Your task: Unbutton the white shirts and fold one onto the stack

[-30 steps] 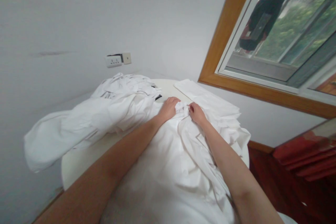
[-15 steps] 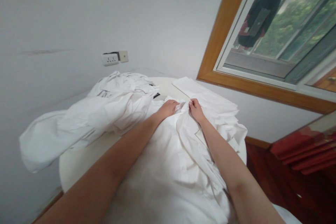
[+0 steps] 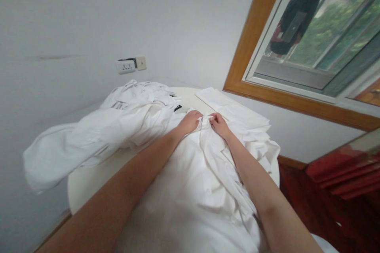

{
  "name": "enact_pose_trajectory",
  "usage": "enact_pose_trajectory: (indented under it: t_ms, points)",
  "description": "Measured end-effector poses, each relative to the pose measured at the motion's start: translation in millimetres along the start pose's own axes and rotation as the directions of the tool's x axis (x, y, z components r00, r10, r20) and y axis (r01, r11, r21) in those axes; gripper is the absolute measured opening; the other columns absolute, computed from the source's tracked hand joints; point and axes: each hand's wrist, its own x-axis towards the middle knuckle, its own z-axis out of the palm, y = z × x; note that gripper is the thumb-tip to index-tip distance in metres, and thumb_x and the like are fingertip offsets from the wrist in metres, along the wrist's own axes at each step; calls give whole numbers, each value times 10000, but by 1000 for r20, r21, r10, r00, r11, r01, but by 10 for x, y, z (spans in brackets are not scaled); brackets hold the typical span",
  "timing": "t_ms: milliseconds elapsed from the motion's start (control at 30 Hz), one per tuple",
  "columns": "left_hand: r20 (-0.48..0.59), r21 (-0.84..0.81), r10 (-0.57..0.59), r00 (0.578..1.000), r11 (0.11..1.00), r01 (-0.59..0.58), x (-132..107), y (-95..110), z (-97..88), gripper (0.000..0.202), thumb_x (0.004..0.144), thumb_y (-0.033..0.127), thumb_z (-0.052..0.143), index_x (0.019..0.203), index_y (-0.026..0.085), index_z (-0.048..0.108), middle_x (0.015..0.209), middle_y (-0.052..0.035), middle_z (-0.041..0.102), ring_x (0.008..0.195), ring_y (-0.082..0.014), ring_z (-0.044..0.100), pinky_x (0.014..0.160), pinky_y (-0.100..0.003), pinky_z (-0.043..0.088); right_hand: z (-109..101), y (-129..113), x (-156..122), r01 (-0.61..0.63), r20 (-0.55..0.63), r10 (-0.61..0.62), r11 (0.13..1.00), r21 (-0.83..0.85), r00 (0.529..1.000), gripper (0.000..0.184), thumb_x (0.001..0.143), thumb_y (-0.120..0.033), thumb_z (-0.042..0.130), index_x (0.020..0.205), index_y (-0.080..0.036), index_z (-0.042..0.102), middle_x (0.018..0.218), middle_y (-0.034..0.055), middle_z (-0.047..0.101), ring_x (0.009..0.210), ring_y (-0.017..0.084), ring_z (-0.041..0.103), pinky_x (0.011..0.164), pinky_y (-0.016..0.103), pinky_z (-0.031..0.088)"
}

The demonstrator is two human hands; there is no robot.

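Observation:
A large white garment, seemingly a shirt [image 3: 190,178], spreads over the near side of the round table and down toward me. At its far end my left hand [image 3: 190,121] pinches the cloth, fingers curled. Just to the right, my right hand [image 3: 219,124] grips the same cloth between thumb and fingers. A short gathered stretch of fabric runs between the two hands. Folds hang down from there toward the lower right. The fingertips are partly hidden by the cloth.
A heap of white clothes [image 3: 130,120] lies at the left, overhanging the round white table [image 3: 89,182]. Folded white cloth [image 3: 231,106] rests at the right. Behind are a wall socket [image 3: 126,67] and a wood-framed window [image 3: 252,39]. A red curtain [image 3: 341,170] hangs at the right.
My right hand has shifted slightly left and down, closer to my left hand. The gathered cloth between them now lies flatter. My left hand stays almost in place.

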Motion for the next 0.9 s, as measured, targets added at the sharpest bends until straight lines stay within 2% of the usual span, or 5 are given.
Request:
enact_pose_trajectory:
  t_ms: [233, 433, 533, 733, 900]
  points:
    - [-56, -42, -45, 997, 998, 43, 11, 99, -50, 311, 848, 151, 434, 1071, 163, 650, 997, -80, 650, 1004, -193, 561, 944, -352, 433, 15, -96, -58, 132, 25, -130, 962, -238, 991, 316, 786, -205, 545, 1085, -119, 597, 897, 63, 622, 788, 144, 557, 787, 273, 444]
    - [159, 66, 9, 987, 998, -20, -70, 146, -5, 346, 887, 328, 479, 1202, 243, 595, 1240, -55, 598, 1146, -226, 500, 1006, -392, 377, -218, -393, -71, 67, 213, -7, 958, -277, 977, 188, 823, -217, 548, 940, -164, 686, 897, 48, 692, 798, 150, 606, 781, 273, 459]
    - [180, 124, 4, 984, 992, -27, -84, 142, 9, 342, 902, 330, 457, 1201, 239, 596, 1289, -58, 570, 1164, -226, 484, 1017, -383, 368, -380, -701, -180, 172, 288, -92, 949, -265, 953, 215, 803, -159, 555, 958, -179, 702, 984, 51, 704, 925, 173, 620, 872, 303, 448]
    - [200, 133, -2, 980, 991, -25, -58, 166, -2, 374, 925, 323, 417, 1269, 256, 549, 1348, -46, 534, 1260, -219, 431, 1075, -394, 322, -553, -1214, -827, 464, 589, -399, 885, 46, 703, 268, 840, -221, 577, 1086, -248, 681, 1060, 37, 688, 1021, 177, 606, 971, 337, 409]
    - [247, 127, 19, 969, 991, -51, 1, 161, -1, 397, 943, 308, 375, 1298, 219, 528, 1392, -72, 497, 1297, -205, 425, 1109, -384, 295, -356, -1105, -1164, 539, 516, -467, 842, 11, 718, 307, 803, -376, 675, 1084, -252, 681, 1094, 64, 660, 1023, 188, 577, 940, 336, 402]
